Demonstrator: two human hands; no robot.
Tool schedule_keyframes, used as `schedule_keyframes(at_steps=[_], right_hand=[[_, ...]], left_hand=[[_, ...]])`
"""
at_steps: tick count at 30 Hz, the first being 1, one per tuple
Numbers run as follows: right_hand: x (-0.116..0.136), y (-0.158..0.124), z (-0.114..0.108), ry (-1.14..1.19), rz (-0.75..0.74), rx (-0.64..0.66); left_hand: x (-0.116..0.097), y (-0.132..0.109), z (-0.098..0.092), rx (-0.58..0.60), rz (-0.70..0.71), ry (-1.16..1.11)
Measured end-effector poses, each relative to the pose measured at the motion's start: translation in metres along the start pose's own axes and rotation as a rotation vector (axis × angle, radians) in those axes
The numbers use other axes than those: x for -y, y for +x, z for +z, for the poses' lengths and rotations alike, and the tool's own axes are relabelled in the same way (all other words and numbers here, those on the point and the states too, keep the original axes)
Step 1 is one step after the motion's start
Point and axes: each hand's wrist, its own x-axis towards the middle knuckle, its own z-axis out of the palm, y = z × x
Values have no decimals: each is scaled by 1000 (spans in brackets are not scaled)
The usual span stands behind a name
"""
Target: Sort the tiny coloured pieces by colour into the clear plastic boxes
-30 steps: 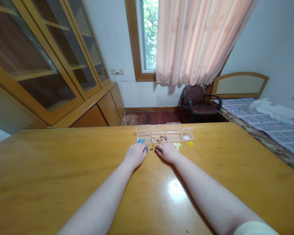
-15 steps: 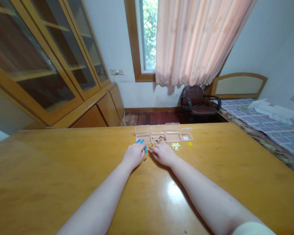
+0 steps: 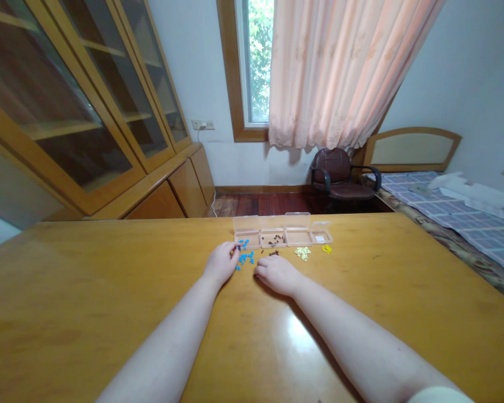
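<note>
My left hand (image 3: pixel 223 262) is closed, its fingertips drawn together beside small blue pieces (image 3: pixel 247 258) scattered on the table; a dark spot shows at the tips, too small to name. My right hand (image 3: pixel 278 274) rests low over the table with fingers curled, their undersides hidden. Just beyond it lie a few brown pieces (image 3: pixel 274 253). Behind both hands stands a row of clear plastic compartments (image 3: pixel 273 230) with raised lids. Brown bits (image 3: pixel 276 239) lie in the second compartment from the left. More blue pieces (image 3: pixel 244 244) show at the leftmost one.
Pale yellow pieces (image 3: pixel 303 253) are heaped before the third compartment, with bright yellow ones (image 3: pixel 327 249) farther right. A white label (image 3: pixel 320 239) shows in the small right compartment. Beyond the table (image 3: pixel 109 302) stand a chair (image 3: pixel 336 173), a bed and a glass-fronted cabinet.
My left hand has shifted left and slightly up, uncovering more blue pieces. My right hand has drawn nearer me, exposing brown pieces; the brown piece between the hands no longer shows.
</note>
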Motion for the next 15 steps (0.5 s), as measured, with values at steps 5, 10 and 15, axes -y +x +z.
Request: schedule_keyframes(at_steps=[5,10,15], right_hand=[[-22,-3,0,19,167,-193],[-63,-16,-6,1,560,-407],[-75,-19,-4,-27,647,-358]], left_hand=[[-2,-1,-6,81,52,64],[-8,-4,-21,254,86,322],[-10,-8,-30,379,-15,486]])
